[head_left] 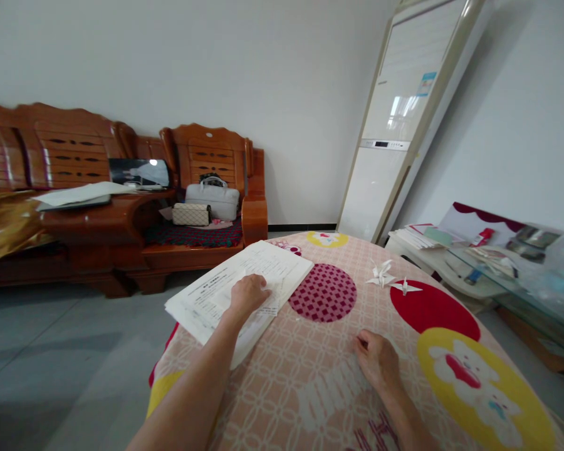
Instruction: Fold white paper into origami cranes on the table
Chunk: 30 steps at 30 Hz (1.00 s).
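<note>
Right hand [378, 360] rests at 5 o'clock on the pink patterned cloth-covered bench [305, 376] — fingers curled narrow, empty. At 11 o'clock, left hand [249, 294] presses the stack of white printed papers [272, 262], fingers bent — grip unclear. Farther, at 1 o'clock, small white folded paper cranes [380, 274].

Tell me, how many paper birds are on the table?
2. The bigger paper bird stands on the tablecloth, right of the dotted circle; the smaller paper bird lies beside it, above the red circle.

Matt paper sheets [237, 285]; glossy wooden sofa [75, 181].
</note>
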Motion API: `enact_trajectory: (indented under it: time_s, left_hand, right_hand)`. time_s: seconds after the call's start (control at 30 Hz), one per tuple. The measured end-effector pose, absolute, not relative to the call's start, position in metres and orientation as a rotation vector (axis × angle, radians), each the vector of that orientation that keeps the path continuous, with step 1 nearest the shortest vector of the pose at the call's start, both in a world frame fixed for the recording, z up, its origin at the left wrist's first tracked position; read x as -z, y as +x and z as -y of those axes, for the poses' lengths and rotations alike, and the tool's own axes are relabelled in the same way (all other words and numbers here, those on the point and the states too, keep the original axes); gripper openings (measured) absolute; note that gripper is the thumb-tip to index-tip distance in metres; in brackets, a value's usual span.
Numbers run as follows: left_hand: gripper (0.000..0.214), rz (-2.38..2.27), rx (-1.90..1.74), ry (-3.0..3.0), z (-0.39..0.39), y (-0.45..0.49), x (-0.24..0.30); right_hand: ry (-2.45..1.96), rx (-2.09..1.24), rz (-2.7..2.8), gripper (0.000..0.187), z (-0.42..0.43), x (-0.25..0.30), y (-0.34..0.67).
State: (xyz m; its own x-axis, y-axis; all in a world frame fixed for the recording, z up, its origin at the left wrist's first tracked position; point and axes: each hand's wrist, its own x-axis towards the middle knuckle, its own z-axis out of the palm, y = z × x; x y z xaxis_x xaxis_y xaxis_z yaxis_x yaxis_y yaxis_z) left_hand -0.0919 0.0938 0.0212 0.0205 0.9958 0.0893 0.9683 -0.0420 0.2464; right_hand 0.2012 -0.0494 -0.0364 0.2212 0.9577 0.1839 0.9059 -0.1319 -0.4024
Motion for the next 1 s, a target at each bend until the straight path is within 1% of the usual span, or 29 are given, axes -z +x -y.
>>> enact_trajectory:
  time_s: [0.2, 0.37, 0.63, 0.87, 1.0]
  left_hand:
    - [0.027, -2.031, -0.42, 2.081, -0.099, -0.103, -0.021]
    - [0.022, -2.016, -0.423, 2.031, -0.1, -0.104, -0.022]
    - [0.024, -2.04, -0.465, 1.922, -0.108, -0.112, -0.021]
    - [0.035, -1.946, -0.505, 1.966, -0.111, -0.12, -0.016]
    - [0.029, -1.845, -0.497, 2.013, -0.11, -0.124, -0.02]
  right_hand:
    - [-2.07, -0.182, 1.713, 0.034, 0.049, 0.036, 0.201]
    - [-2.069, -0.18, 1.717, 0.033, 0.049, 0.035, 0.201]
    - [-2.048, -0.13, 1.728, 0.034, 0.049, 0.036, 0.202]
    - [-2.049, -0.125, 1.726, 0.035, 0.05, 0.036, 0.202]
    - [-2.043, -0.096, 1.739, 0.036, 0.05, 0.035, 0.202]
